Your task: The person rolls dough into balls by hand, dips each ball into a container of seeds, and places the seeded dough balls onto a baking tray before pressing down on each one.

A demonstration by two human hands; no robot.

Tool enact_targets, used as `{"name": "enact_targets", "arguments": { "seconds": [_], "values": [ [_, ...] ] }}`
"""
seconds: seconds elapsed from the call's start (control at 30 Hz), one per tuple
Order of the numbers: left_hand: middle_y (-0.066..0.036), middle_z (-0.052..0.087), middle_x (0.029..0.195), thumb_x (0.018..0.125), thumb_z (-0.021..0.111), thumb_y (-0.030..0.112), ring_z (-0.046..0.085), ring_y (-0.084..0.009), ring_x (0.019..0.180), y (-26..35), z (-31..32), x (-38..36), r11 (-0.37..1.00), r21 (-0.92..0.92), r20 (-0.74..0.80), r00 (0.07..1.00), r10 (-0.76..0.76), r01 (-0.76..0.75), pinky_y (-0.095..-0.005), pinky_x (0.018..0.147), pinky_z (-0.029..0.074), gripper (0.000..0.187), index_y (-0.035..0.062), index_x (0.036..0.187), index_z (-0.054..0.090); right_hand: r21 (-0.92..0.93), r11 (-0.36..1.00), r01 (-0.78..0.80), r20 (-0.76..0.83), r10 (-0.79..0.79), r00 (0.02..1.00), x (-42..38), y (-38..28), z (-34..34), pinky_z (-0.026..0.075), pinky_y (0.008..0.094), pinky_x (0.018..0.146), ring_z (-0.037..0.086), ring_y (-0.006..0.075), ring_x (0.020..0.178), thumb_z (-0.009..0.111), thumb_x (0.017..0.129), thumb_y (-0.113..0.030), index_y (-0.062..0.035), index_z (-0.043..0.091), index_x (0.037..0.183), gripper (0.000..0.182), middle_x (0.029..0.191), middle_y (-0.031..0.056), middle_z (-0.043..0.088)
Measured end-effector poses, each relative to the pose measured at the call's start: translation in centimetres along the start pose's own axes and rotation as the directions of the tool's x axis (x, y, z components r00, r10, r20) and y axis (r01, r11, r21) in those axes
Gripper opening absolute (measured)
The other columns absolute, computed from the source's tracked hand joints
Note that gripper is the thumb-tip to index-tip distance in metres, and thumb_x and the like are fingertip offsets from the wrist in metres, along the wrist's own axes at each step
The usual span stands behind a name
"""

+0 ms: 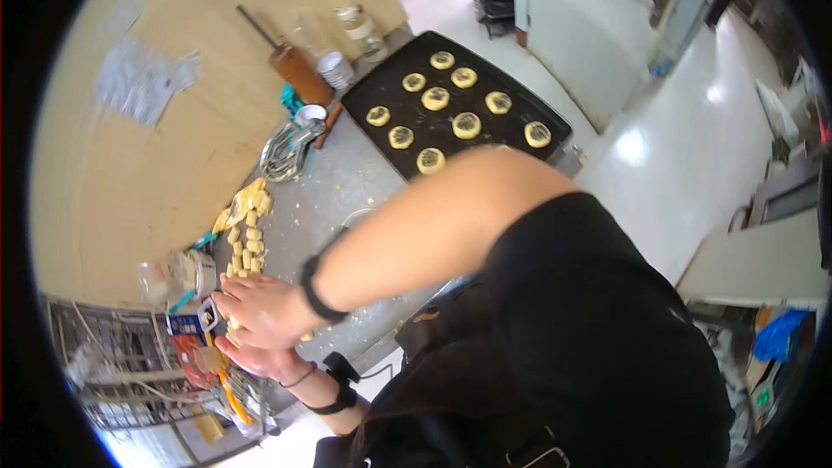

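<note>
My right hand [264, 308] lies flat, fingers stretched out, over my left hand [264, 359]. The left palm is turned up under it. A bit of pale yellow dough [232, 333] shows between the two hands at the finger side; most of it is hidden. Just beyond my hands, short cut dough pieces [247, 251] sit in rows on the grey metal table [325, 186]. Farther off, a black baking tray [364, 91] carries several round, flattened dough pieces [466, 126] with dark speckled tops.
Along the wall stand a wooden rolling pin [299, 74], a glass jar [360, 28], stacked white cups [334, 68] and metal tools [288, 149]. A yellow cloth or bag [238, 208] lies beside the dough. A wire rack [108, 373] is at the lower left, a door [598, 26] at the back.
</note>
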State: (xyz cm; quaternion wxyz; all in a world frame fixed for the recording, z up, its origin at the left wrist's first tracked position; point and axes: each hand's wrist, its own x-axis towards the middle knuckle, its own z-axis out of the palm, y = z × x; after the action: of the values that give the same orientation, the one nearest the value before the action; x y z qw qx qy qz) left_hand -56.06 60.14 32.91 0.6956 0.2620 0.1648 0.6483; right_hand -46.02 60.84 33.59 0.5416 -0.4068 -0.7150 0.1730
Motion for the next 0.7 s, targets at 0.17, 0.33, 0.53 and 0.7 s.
{"name": "enact_targets", "arguments": {
  "seconds": [0.17,0.33,0.53,0.7],
  "values": [
    [-0.013,0.020,0.152,0.096,0.031,0.043,0.019,-0.0280,0.140,-7.0,0.3,-3.0,0.936,0.337,0.032,0.995,0.097,-0.102,-0.0445,0.114,0.014,0.066,0.0037,0.146,0.017,-0.080,0.933,0.350,-0.063,-0.355,0.933,-3.4,-1.9,-4.0,0.019,0.0493,0.111,0.030,0.0422,0.133,0.047,0.089,-0.037,-0.0015,0.047,0.129,0.054,0.140,0.0222,0.038],
    [-0.013,0.019,0.153,0.097,0.028,0.047,0.019,-0.0284,0.141,-9.7,2.9,-4.0,0.896,0.411,0.179,0.979,0.102,-0.168,-0.0448,0.114,0.015,0.066,0.0050,0.147,0.015,0.358,0.934,0.000,0.015,-0.006,1.000,-3.5,4.4,-8.0,0.013,0.0473,0.113,0.015,0.0371,0.141,0.039,0.094,-0.040,-0.0023,0.041,0.137,0.057,0.147,0.0174,0.031],
    [-0.016,0.028,0.148,0.098,0.029,0.046,0.026,-0.0285,0.138,-9.4,1.7,-0.6,0.876,0.427,0.177,0.971,0.161,-0.223,-0.0412,0.113,0.021,0.064,0.0030,0.145,0.022,0.296,0.945,0.138,0.006,-0.146,0.989,-7.9,2.7,-6.4,0.012,0.0458,0.114,0.018,0.0353,0.141,0.042,0.092,-0.031,0.0015,0.030,0.143,0.062,0.149,0.0169,0.028],
    [-0.013,0.048,0.128,0.101,0.031,0.032,0.048,-0.0214,0.117,-11.5,1.6,-3.4,0.883,0.467,0.103,0.995,-0.014,-0.036,-0.0342,0.100,0.038,0.043,0.0014,0.129,0.043,-0.053,0.998,-0.044,-0.168,0.034,0.985,-5.4,5.0,-7.3,0.016,0.0486,0.111,0.027,0.0392,0.136,0.043,0.088,-0.023,0.0007,0.038,0.138,0.055,0.145,0.0188,0.035]
  ]
}}
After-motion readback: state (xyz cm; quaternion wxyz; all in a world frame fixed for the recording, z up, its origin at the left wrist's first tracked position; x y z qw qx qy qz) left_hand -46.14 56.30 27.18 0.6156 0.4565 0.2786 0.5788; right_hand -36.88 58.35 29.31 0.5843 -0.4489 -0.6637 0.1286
